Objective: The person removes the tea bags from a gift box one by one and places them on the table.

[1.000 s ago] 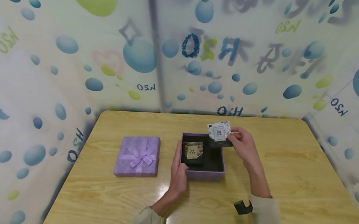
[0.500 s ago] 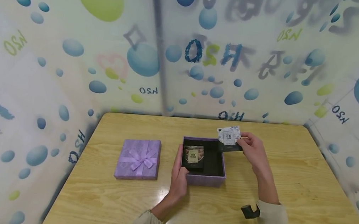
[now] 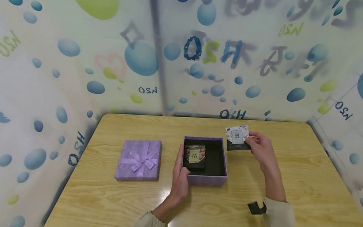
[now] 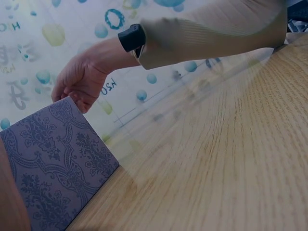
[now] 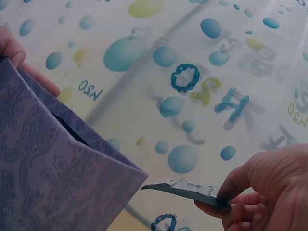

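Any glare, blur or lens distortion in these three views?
Head view: wide-angle bending at the edges, a glare patch on the table near the left hand. Left wrist view: sleeve motion-blurred. Right wrist view: dim, the packet sharp, backdrop soft.

Small staged recording booth, wooden table (image 3: 308, 182) hemmed on three sides by printed backdrop (image 3: 205, 58) of blue and green bubbles, mirrored "H2O" lettering above the table

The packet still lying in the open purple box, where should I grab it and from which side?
Come from straight above. The packet lies flat on the dark lining in the left part of the box, with the left hand holding the left wall. Its right edge faces the bare lining, so probably pinch the near and far edges, or lift that free right edge with a fingertip.
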`<move>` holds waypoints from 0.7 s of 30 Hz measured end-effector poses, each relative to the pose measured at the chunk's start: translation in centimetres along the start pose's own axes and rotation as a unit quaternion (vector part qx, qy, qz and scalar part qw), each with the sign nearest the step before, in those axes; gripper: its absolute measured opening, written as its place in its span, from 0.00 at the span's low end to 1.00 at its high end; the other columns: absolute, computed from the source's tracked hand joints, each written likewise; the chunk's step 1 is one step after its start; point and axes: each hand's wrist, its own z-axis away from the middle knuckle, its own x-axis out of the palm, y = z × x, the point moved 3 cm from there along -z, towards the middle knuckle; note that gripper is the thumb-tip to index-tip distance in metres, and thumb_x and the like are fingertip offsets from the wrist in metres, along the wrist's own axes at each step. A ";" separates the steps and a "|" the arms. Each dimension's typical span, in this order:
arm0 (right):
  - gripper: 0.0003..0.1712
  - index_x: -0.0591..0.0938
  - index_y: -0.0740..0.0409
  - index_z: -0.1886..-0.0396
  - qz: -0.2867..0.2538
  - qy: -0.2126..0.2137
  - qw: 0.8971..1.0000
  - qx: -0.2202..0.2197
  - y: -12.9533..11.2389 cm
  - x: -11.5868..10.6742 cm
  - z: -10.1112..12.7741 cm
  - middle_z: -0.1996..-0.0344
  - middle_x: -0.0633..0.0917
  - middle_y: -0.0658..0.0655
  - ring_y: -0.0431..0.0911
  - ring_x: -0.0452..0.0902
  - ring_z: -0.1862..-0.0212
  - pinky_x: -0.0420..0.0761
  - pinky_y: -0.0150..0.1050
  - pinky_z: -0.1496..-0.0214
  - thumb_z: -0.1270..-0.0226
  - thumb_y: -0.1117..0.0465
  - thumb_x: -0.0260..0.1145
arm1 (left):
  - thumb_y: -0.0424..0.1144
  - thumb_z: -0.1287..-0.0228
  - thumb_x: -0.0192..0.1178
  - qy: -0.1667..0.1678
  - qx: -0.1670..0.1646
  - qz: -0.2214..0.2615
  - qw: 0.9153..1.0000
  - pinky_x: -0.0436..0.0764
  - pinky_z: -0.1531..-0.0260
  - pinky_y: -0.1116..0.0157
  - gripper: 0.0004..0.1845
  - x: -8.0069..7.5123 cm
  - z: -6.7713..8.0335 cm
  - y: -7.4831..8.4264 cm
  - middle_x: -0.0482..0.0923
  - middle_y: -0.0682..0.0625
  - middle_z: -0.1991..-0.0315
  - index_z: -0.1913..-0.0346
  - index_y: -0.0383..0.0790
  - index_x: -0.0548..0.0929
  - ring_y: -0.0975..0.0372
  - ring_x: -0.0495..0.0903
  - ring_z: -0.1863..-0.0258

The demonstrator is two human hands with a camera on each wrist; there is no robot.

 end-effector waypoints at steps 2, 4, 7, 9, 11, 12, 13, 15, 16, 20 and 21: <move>0.26 0.71 0.72 0.30 -0.001 0.001 1.000 0.000 0.2 -0.1 -0.1 0.61 0.83 0.51 0.35 0.74 0.67 0.74 0.32 0.66 0.19 0.59 0.56 | 0.20 0.40 0.35 0.001 0.002 -0.001 1.000 0.47 0.25 0.75 0.46 0.0 0.0 0.0 0.47 0.49 0.15 0.15 0.38 0.49 0.53 0.43 0.17; 0.25 0.72 0.73 0.31 -0.003 0.002 1.000 -0.002 0.5 -0.1 -0.2 0.63 0.83 0.50 0.35 0.74 0.68 0.73 0.32 0.66 0.19 0.60 0.56 | 0.20 0.41 0.36 0.003 0.004 -0.001 1.000 0.47 0.25 0.75 0.46 0.0 0.0 0.1 0.47 0.49 0.15 0.15 0.38 0.50 0.53 0.44 0.17; 0.25 0.72 0.73 0.31 -0.006 0.000 1.000 0.001 0.9 -0.2 -0.3 0.63 0.83 0.49 0.35 0.74 0.68 0.73 0.32 0.66 0.19 0.61 0.56 | 0.20 0.42 0.36 0.005 0.006 0.000 1.000 0.47 0.25 0.75 0.46 0.0 0.0 0.0 0.48 0.47 0.15 0.15 0.39 0.51 0.52 0.44 0.17; 0.25 0.71 0.73 0.31 -0.009 -0.002 1.000 0.004 1.1 -0.2 -0.4 0.62 0.83 0.50 0.36 0.75 0.67 0.73 0.31 0.66 0.19 0.61 0.55 | 0.20 0.42 0.36 0.005 0.005 0.000 1.000 0.47 0.25 0.75 0.46 0.0 -0.1 0.1 0.48 0.47 0.15 0.15 0.39 0.51 0.53 0.44 0.17; 0.26 0.71 0.73 0.31 -0.012 -0.004 1.000 0.007 1.3 -0.2 -0.5 0.60 0.84 0.52 0.37 0.76 0.66 0.73 0.31 0.66 0.19 0.60 0.56 | 0.20 0.42 0.36 0.004 0.003 0.001 1.000 0.47 0.25 0.75 0.46 0.0 -0.1 0.1 0.48 0.48 0.15 0.15 0.39 0.50 0.53 0.44 0.17; 0.26 0.71 0.73 0.31 -0.013 -0.005 1.000 0.007 1.4 -0.2 -0.6 0.60 0.84 0.53 0.37 0.76 0.66 0.73 0.31 0.67 0.19 0.60 0.56 | 0.20 0.42 0.36 0.004 0.002 0.001 1.000 0.47 0.25 0.75 0.46 0.0 -0.1 0.1 0.48 0.48 0.15 0.15 0.39 0.50 0.54 0.44 0.17; 0.26 0.71 0.73 0.30 -0.013 -0.006 1.000 0.009 1.5 -0.2 -0.6 0.59 0.84 0.53 0.37 0.76 0.66 0.73 0.31 0.67 0.19 0.60 0.56 | 0.20 0.42 0.36 0.003 0.002 0.002 1.000 0.47 0.24 0.75 0.46 0.0 -0.1 0.2 0.48 0.48 0.15 0.15 0.39 0.50 0.54 0.44 0.17; 0.26 0.71 0.73 0.30 -0.012 -0.007 1.000 0.012 1.7 -0.2 -0.7 0.59 0.85 0.54 0.37 0.76 0.66 0.73 0.31 0.66 0.19 0.60 0.56 | 0.20 0.42 0.36 0.003 0.001 0.003 1.000 0.47 0.24 0.74 0.46 0.0 -0.1 0.2 0.48 0.49 0.15 0.15 0.39 0.50 0.55 0.44 0.17; 0.26 0.71 0.73 0.30 -0.012 -0.007 1.000 0.014 1.9 -0.2 -0.8 0.59 0.85 0.53 0.38 0.76 0.66 0.73 0.31 0.67 0.19 0.60 0.56 | 0.20 0.42 0.36 0.003 0.002 0.003 1.000 0.47 0.24 0.74 0.46 0.0 -0.1 0.1 0.48 0.49 0.15 0.15 0.39 0.50 0.54 0.44 0.17; 0.26 0.71 0.72 0.31 -0.011 -0.013 1.000 0.023 2.5 0.0 -1.1 0.61 0.84 0.49 0.38 0.75 0.65 0.74 0.33 0.65 0.18 0.60 0.55 | 0.20 0.42 0.36 0.001 0.003 0.003 1.000 0.47 0.25 0.75 0.47 0.0 -0.1 -0.1 0.47 0.48 0.15 0.15 0.39 0.50 0.54 0.44 0.17; 0.25 0.71 0.73 0.31 -0.012 -0.015 1.000 0.025 2.7 0.0 -1.2 0.61 0.84 0.48 0.38 0.75 0.65 0.74 0.33 0.65 0.18 0.60 0.55 | 0.20 0.42 0.36 0.001 0.004 0.003 1.000 0.47 0.25 0.75 0.46 0.0 -0.1 -0.1 0.47 0.48 0.15 0.15 0.39 0.50 0.53 0.43 0.17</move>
